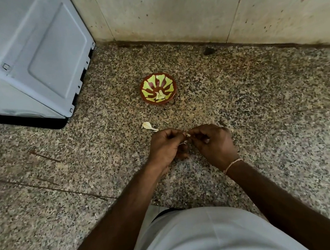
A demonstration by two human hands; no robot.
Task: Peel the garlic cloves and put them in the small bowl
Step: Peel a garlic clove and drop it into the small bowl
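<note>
Both the left hand [165,145] and the right hand [211,141] are curled and pinch one garlic clove [187,137] between their fingertips, held just above the speckled stone floor [263,112]. The small bowl [158,88], red-brown with yellow-green markings, stands farther away, apart from the hands, with a peeled clove [159,98] inside. A loose garlic piece [148,126] lies on the floor between bowl and hands.
</note>
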